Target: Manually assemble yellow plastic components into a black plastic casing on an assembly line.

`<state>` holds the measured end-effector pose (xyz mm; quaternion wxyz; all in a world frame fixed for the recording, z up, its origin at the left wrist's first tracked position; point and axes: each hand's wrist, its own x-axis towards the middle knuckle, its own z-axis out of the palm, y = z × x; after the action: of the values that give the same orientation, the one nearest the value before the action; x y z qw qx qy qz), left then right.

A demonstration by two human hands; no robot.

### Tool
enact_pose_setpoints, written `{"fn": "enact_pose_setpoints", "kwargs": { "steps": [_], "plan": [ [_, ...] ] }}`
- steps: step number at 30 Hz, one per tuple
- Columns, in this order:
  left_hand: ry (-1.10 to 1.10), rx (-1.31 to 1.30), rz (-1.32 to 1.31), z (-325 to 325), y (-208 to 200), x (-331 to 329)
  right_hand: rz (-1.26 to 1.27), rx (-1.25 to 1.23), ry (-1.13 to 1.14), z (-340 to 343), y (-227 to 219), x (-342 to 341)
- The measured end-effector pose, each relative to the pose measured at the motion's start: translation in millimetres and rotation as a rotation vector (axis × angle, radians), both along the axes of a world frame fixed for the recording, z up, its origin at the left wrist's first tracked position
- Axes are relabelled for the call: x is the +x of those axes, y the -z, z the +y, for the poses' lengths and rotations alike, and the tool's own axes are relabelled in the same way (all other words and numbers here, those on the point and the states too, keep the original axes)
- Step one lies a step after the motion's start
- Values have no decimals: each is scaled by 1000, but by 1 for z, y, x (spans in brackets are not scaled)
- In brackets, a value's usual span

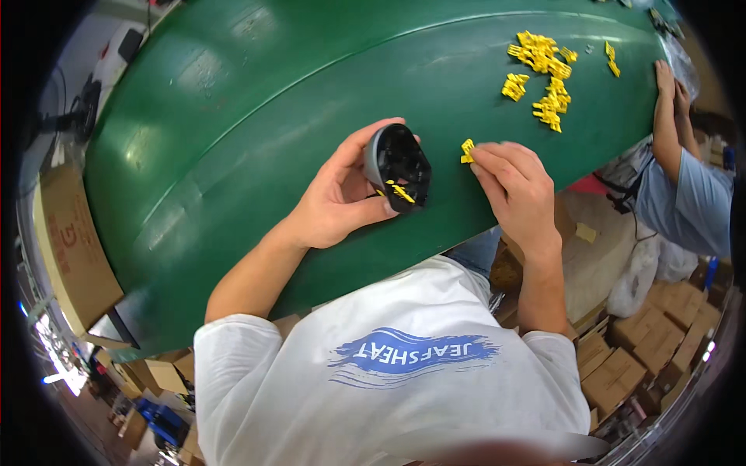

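My left hand (339,192) is wrapped round a hollow black plastic shell (402,159) with a grey outer side, its open face turned to the right. Inside the shell, near its lower end, sits a yellow plastic piece (402,192). Between the thumb and fingers of my right hand (515,184) is a small yellow plastic clip (467,151), held just above the green table and a short way right of the shell. My fingertips cover part of that clip.
Loose yellow clips (542,58) lie in a heap at the far right of the green table (311,101). Beyond them a co-worker's hands (666,81) rest near a clear plastic bag (679,58). A cardboard box (74,248) stands at the left edge; more boxes (622,380) are stacked lower right.
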<state>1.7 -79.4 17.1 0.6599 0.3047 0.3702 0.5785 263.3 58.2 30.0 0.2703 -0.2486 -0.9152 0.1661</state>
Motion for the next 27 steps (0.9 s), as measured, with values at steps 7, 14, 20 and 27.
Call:
{"fn": "enact_pose_setpoints", "kwargs": {
  "steps": [7, 14, 20, 27],
  "plan": [
    [31, 84, -79, 1, 6, -3, 459, -490, -8, -40, -19, -28],
    [44, 232, -51, 1, 14, -2, 249, -281, -109, -43, -28, -55],
    [43, 223, -5, 0, 15, 0, 197, -344, -75, -46, -28, -50],
    [37, 307, 210, 0, 28, 1, 109, -282, -90, -48, -15, -50]
  ]
}}
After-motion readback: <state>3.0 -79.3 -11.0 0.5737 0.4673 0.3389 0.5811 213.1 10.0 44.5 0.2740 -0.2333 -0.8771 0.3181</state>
